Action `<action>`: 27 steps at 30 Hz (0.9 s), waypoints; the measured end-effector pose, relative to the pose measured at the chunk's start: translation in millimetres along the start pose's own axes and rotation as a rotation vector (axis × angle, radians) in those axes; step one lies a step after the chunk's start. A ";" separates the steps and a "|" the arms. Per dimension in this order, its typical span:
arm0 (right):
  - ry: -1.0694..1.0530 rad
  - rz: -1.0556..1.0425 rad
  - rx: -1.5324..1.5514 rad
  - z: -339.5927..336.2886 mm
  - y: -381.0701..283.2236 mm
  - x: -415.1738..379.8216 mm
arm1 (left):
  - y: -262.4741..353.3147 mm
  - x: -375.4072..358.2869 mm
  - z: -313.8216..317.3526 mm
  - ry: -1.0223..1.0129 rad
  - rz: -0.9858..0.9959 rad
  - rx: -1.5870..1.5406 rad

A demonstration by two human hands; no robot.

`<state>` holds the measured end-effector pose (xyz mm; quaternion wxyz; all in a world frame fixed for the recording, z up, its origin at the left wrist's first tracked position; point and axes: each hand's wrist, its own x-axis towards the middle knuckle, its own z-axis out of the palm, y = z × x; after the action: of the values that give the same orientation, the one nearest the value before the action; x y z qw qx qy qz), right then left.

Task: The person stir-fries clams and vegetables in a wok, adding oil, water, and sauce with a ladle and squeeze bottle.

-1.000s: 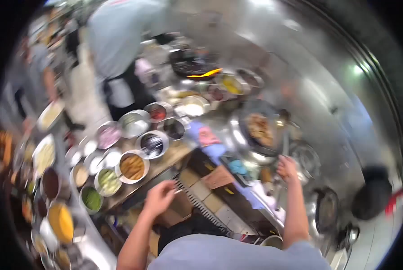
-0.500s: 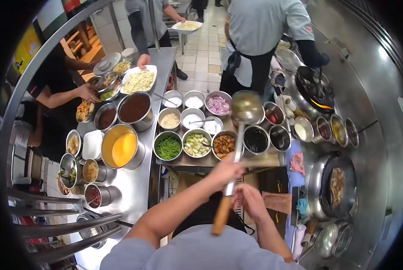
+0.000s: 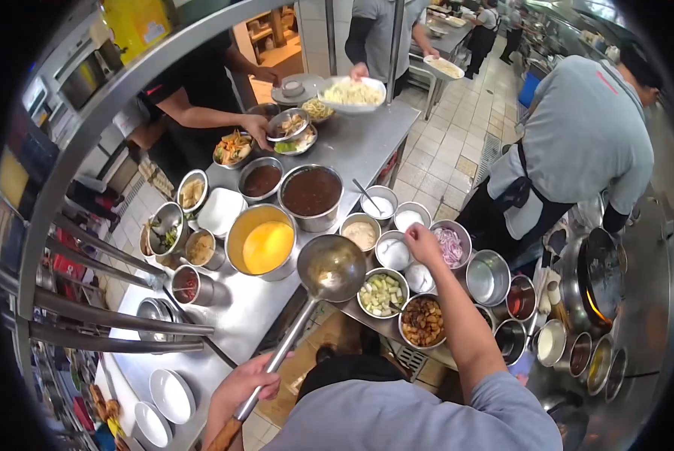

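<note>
My left hand (image 3: 255, 383) is closed round a long-handled ladle (image 3: 295, 334) with a metal shaft and a wooden grip. The ladle's round bowl is raised beside the pot of yellow liquid (image 3: 268, 248) and has a little shiny residue inside. My right hand (image 3: 425, 246) reaches over the seasoning bowls with its fingers bent together, between a bowl of white powder (image 3: 392, 253) and a bowl of chopped purple onion (image 3: 449, 246). What its fingertips hold is hidden. Below them stand chopped pale-green vegetables (image 3: 382, 292) and browned chunks (image 3: 422, 321).
Pots of dark sauce (image 3: 310, 192) stand on the steel counter (image 3: 235, 316) at left. Metal rails (image 3: 126, 342) cross its near side. A co-worker (image 3: 577, 143) stands at the woks (image 3: 600, 278) on the right. Another person's hand (image 3: 359, 71) holds a white dish (image 3: 352, 94).
The view has turned left. My left hand has swung the ladle left, away from my right hand. My right hand has moved forward from beside the handle to the seasoning bowls.
</note>
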<state>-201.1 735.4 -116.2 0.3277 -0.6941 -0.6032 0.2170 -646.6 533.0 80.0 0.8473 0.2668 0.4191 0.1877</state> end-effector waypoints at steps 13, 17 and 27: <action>-0.025 0.108 0.110 -68.5 46.5 -30.6 | -56.1 34.1 33.4 0.174 0.055 -0.224; 0.060 0.013 0.238 -39.9 40.6 -31.9 | -39.2 58.9 43.1 0.214 0.051 -0.143; 0.030 0.276 0.304 -7.7 63.5 -48.7 | -6.4 126.5 48.5 0.285 0.063 0.262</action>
<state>-160.3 682.5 -161.0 0.4047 -0.7159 -0.4577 0.3379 -533.5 582.1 23.5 0.7310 0.3586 0.5471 0.1940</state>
